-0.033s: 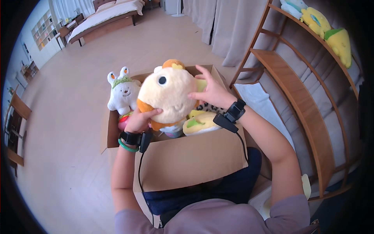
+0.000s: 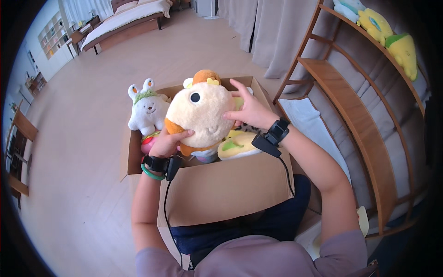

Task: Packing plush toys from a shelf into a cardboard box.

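Note:
I hold a round cream plush toy [image 2: 200,113] with orange parts and a black eye above the open cardboard box [image 2: 226,194]. My left hand [image 2: 167,142] is closed on its lower left side, with the thumb across the front. At its right edge my right hand [image 2: 251,108] grips it, thumb against the plush and index finger stretched upward; its other fingers are partly hidden. A white plush toy [image 2: 148,113] with a green band and rabbit-like ears rises from the box's left side. Beneath my right wrist lies a yellow banana-shaped plush [image 2: 237,147].
To the right stands a wooden rack [image 2: 346,111] with several plush toys [image 2: 401,53] on top and a white cloth [image 2: 314,124] low down. Grey curtains [image 2: 277,32] hang behind it. A bed [image 2: 127,23] stands far off across the floor.
The cream plush toy has shifted very slightly to the right and tilted a little in my hands. Both hands keep nearly the same places.

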Motion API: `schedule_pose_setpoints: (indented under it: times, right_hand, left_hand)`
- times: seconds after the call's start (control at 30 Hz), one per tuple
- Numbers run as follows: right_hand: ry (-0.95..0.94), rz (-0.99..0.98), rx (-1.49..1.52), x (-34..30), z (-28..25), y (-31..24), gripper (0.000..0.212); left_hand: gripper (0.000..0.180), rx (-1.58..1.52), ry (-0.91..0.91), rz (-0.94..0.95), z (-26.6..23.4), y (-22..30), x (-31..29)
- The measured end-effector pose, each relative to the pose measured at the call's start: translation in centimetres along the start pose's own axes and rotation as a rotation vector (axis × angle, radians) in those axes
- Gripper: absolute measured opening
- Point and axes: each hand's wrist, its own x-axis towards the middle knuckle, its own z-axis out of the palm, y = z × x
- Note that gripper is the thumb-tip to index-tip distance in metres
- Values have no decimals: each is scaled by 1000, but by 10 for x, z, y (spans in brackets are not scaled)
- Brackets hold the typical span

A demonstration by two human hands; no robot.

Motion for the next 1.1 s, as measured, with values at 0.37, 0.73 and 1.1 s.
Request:
schedule_pose_setpoints:
  times: [0.37,0.73,1.1]
  right_hand:
    - [-420,341,25,13,73,63,60]
    - [-618,412,-235,9,113,117,54]
    - [-817,424,-328,14,110,119,35]
  left_hand:
    - [69,607,-7,-273,-58,-32,-10]
    - [63,1292,-224,-464,-71,-47,23]
    - [40,1600,-429,-354,-70,-71,46]
